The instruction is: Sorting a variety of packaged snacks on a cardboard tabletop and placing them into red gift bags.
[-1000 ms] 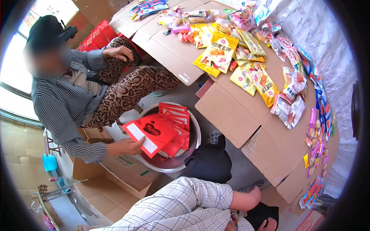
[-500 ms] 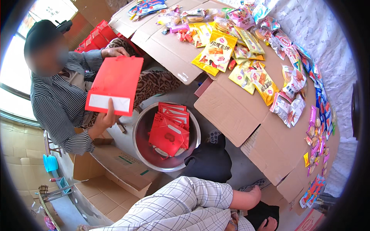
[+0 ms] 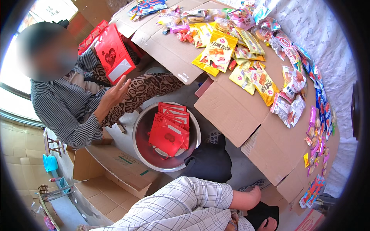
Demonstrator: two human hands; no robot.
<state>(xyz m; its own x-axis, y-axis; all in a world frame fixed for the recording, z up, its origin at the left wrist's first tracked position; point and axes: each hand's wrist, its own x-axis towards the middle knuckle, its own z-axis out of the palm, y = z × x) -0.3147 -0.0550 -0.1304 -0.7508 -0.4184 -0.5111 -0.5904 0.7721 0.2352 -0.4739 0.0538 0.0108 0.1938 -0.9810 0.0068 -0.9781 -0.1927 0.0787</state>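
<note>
Both my hands lie low at the bottom edge, partly cut off. My left hand [image 3: 232,222] shows only in part beside the white checked cloth, its fingers mostly hidden. My right hand [image 3: 269,224] rests against a black cloth [image 3: 263,211], with fingers slightly apart and nothing visible in them. Across from me, a person in a striped shirt holds a red paper gift bag [image 3: 111,54] with a heart on its front. That person's nearer hand [image 3: 115,94] is raised with fingers spread, close below the bag. A steel basin [image 3: 139,152] between us holds several flat red bags [image 3: 169,136].
A cardboard-covered surface [image 3: 227,109] curves along the right, carrying yellow snack packets [image 3: 217,50], white packets [image 3: 289,107] and small sweets [image 3: 316,142]. An open cardboard box [image 3: 115,165] stands left of the basin. More red bags [image 3: 92,36] sit behind the other person.
The other person has lifted the red bag up and back, and its heart side now shows. Their nearer hand has come off its lower end. My hands have not visibly moved.
</note>
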